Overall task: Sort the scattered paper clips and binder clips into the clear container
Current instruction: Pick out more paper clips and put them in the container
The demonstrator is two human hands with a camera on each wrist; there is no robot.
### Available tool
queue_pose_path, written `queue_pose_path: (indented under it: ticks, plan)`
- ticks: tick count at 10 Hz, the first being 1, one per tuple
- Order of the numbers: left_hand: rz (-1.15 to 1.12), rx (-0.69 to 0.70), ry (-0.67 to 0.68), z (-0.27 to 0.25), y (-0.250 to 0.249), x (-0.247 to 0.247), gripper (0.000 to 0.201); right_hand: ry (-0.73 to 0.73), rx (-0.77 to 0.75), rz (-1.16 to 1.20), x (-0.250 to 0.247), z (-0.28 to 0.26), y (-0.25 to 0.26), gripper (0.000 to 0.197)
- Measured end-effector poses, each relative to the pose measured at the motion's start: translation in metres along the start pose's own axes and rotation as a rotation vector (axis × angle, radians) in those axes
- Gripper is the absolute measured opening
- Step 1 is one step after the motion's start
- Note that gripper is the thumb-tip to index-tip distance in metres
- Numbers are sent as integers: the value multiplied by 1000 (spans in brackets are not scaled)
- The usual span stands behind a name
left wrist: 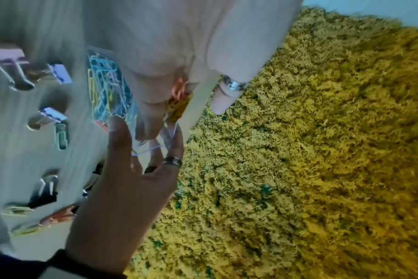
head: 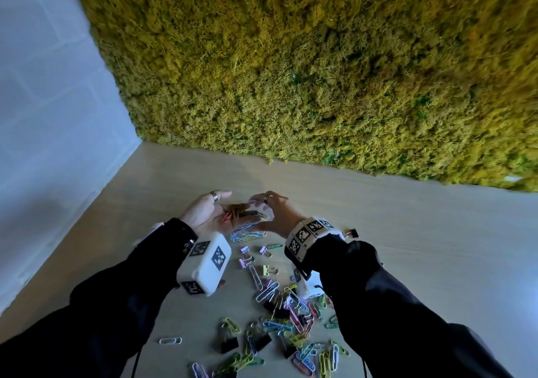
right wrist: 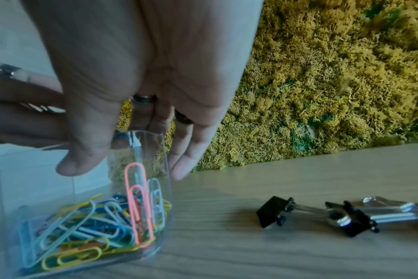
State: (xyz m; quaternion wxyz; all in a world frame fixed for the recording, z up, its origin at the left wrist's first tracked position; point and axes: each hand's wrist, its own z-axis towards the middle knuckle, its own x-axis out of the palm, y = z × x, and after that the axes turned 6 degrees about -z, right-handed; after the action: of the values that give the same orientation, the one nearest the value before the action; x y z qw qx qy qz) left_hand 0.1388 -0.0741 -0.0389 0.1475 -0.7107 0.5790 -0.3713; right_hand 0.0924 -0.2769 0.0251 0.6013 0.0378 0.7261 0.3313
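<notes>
The left hand (head: 208, 213) is lying palm up, cupping a few paper clips (head: 233, 211) over the clear container (right wrist: 131, 188). The right hand (head: 276, 211) is curling round the container's rim. More clips (head: 279, 313) are lying scattered on the tabletop (head: 407, 232).

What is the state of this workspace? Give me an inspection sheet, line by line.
Surface: pale wood table.
Job's things: clear container partly filled with coloured paper clips; more paper clips and binder clips scattered nearer the person.
Clutter: nothing seen.
Grippers: left hand cups a few clips over the container; right hand steadies its rim.
Cables: thin dark cords hang below both sleeves.
Surroundings: moss wall, white wall.
</notes>
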Motion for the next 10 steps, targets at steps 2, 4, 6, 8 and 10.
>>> queue_pose_path:
  ticks: [2,4,6,8,10]
  plan:
    - [-318,-164,181,-77,-10,44,66,5,2,20,0,0,-2,60]
    - [23,28,229,-113,-16,47,33,6,31,-11,-1,-8,-1,77]
    - [1465,848,-237,-112,-4,21,61,-126,-94,-557,-1,-23,6,40]
    - [1345,708,-88,-99,-2,16,65,110,7,-754,5,-9,30,23]
    - [1323,736,-47,-97,-4,12,70,261,127,-566,3,2,38,36]
